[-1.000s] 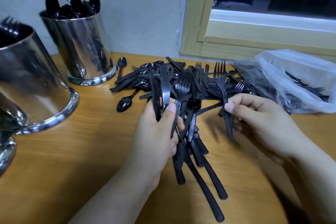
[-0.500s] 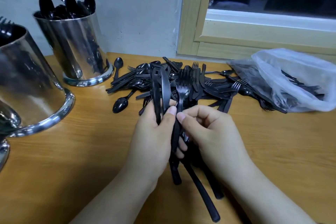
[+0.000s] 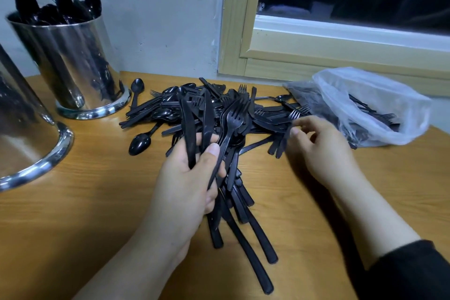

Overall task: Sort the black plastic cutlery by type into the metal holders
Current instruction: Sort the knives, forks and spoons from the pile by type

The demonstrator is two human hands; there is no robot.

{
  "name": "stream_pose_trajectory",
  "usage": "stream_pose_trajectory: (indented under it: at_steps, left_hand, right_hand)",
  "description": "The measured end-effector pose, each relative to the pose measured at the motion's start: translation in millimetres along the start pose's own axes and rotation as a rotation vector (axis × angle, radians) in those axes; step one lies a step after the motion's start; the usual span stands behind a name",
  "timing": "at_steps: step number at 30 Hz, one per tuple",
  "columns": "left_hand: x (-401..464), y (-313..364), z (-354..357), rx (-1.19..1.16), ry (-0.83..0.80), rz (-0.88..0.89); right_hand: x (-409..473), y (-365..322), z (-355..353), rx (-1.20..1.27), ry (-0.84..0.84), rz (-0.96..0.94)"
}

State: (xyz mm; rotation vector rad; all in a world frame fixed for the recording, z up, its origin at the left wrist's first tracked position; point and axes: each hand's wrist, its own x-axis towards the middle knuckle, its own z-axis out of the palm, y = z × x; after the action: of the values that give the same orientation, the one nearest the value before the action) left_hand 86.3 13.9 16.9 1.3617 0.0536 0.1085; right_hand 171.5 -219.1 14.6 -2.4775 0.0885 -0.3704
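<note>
A heap of black plastic cutlery (image 3: 219, 107) lies on the wooden table at the back centre. My left hand (image 3: 190, 178) grips a bundle of knives and forks (image 3: 226, 143) fanned upward, their handles trailing down toward me. My right hand (image 3: 321, 148) is at the heap's right side, its thumb and fingers pinching the handle of a fork (image 3: 288, 126) that still lies against the pile. A metal holder (image 3: 73, 66) at the back left is full of spoons. A second, larger metal holder (image 3: 22, 129) stands at the left edge.
A clear plastic bag (image 3: 365, 107) with more cutlery lies at the back right under the window frame (image 3: 243, 31). A loose spoon (image 3: 140, 142) lies left of the heap. Bare tabletop (image 3: 97, 202) lies in front of the holders.
My right hand has left the bundle in my left hand and moved right to the heap, where it now pinches another fork. The left hand keeps its bundle.
</note>
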Motion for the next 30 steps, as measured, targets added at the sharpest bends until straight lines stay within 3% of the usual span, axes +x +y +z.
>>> stream_pose_trajectory:
  at_steps: [4,7,14,22,26,30]
  left_hand:
    - [0,-1,0,0.005,0.006,-0.013]
    - [1,0,0,-0.012,0.019,-0.033]
    - [2,0,-2,-0.001,0.025,-0.022]
    - [3,-1,-3,-0.009,0.035,-0.024]
    - [3,-1,-3,0.01,0.03,-0.001]
    - [2,1,-4,-0.001,0.037,-0.001]
  right_hand:
    - [7,11,7,-0.213,-0.141,0.026]
    - [7,2,12,-0.294,-0.157,0.035]
    - [2,0,4,-0.139,-0.097,0.05]
    - [0,-5,-3,0.051,-0.048,0.191]
    - [-3,-10,-11,0.133,0.066,0.185]
    - [-6,-13,-11,0.136,0.056,0.144]
